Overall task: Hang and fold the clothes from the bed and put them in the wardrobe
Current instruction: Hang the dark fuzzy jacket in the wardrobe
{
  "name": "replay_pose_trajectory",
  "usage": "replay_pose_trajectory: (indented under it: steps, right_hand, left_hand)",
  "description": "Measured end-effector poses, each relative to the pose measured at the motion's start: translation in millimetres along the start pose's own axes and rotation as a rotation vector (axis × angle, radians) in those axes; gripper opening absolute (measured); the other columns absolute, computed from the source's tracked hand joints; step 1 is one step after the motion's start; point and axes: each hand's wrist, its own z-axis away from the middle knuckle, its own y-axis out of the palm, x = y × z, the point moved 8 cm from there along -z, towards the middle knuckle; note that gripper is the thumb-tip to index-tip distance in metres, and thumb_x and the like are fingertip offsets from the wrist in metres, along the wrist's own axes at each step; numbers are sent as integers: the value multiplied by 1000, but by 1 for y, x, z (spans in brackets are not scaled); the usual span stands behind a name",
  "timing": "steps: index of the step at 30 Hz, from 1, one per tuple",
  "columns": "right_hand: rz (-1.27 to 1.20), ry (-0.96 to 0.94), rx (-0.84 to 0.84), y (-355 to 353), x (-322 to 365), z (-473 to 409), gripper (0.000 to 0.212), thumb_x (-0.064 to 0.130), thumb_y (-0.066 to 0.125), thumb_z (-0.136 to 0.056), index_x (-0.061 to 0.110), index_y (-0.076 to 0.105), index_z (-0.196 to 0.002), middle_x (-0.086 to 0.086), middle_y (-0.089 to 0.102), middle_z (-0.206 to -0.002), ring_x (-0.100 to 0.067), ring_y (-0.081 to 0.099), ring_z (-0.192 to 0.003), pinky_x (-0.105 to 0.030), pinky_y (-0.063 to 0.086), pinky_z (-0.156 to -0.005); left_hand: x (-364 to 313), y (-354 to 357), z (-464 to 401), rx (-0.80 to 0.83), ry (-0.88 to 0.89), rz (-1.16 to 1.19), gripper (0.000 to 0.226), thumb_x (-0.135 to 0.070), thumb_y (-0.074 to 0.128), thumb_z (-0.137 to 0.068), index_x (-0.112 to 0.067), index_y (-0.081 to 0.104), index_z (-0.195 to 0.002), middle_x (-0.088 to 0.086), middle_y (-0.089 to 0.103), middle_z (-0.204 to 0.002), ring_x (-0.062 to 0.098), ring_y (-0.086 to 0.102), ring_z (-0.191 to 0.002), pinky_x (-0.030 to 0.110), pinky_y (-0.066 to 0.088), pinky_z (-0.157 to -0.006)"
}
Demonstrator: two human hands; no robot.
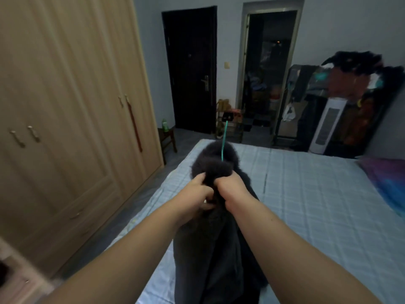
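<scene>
- Head view: your left hand (pixel 198 195) and right hand (pixel 230 188) sit side by side, both bunching the collar of the dark garment (pixel 214 249) — it hangs lengthwise down between your forearms.
- The green hanger (pixel 224 140) hook pokes up just beyond both fists, probably already threaded inside; the wardrobe (pixel 65 117) lies off your left hand.

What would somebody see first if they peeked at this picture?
First, two bare arms reaching out in the middle, with the left hand and right hand both gripping a fluffy dark garment held up over the pale blue bed. A thin green hanger hook pokes up from the top of the garment. On the left stands a tall wooden wardrobe with its doors closed.
</scene>
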Motion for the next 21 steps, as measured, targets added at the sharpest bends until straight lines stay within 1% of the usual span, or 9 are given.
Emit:
replay_pose_trajectory:
  steps: [1,3,6,10,12,15,17,19,21]
  right_hand:
    - [58,-31,2,2,2,6,34,-1,54,-83,23,69,-103,-8,73,-86,-28,71,-79,-42,62,-70]
    - [168,-110,18,8,9,19,31,1,55,-84,20,69,-104,-4,72,-84,-24,70,-77,-38,62,-70]
    - [302,-212,72,23,29,43,36,-6,56,-82,18,66,-107,0,66,-80,-15,63,-75,-24,49,-58]
    - [384,-287,172,50,60,92,36,-10,56,-82,19,65,-101,-2,67,-81,-15,64,-74,-22,50,-54]
    - [405,-338,212,69,75,127,35,-11,57,-83,21,64,-95,-2,68,-80,-15,65,-73,-20,48,-49]
    - [431,-422,249,98,99,177,30,-9,64,-81,15,70,-98,-7,73,-83,-21,71,-76,-22,52,-51]
    - [436,-478,267,123,112,210,28,-8,67,-78,14,74,-94,-8,76,-83,-23,72,-75,-29,59,-61]
    - [436,-531,283,153,119,240,27,-9,68,-76,15,75,-86,-7,76,-80,-22,72,-74,-34,59,-70]
    - [424,-576,312,188,119,271,29,-12,66,-76,16,73,-79,-2,74,-73,-16,70,-69,-31,57,-68]
  left_hand:
    - [-1,-7,7,35,-19,-54,54,5,51,-83,-29,58,-124,8,71,-102,20,72,-87,38,58,-75]
    - [-5,-36,19,31,-36,-140,37,-4,55,-91,-27,61,-120,4,75,-100,16,74,-89,35,56,-73]
    - [-15,-101,40,-163,27,-192,23,-4,56,-91,-18,66,-106,6,77,-92,17,72,-80,34,50,-69]
    - [-26,-183,92,-388,127,-303,31,6,47,-88,-18,66,-86,14,74,-92,20,65,-70,28,48,-60]
    - [-31,-224,133,-473,159,-363,33,6,45,-87,-20,64,-85,12,74,-93,20,65,-72,24,45,-55]
    - [-45,-286,203,-607,231,-408,37,9,41,-85,-20,64,-86,8,72,-91,19,65,-73,16,43,-49]
    - [-51,-323,252,-685,262,-479,35,6,44,-85,-21,65,-90,0,72,-89,21,67,-82,24,52,-61]
    - [-56,-353,301,-761,289,-599,30,-1,49,-86,-22,66,-99,-4,71,-95,19,67,-94,34,54,-84]
    - [-60,-372,346,-815,291,-758,32,-8,50,-88,-24,63,-112,-5,68,-109,17,63,-106,36,51,-96]
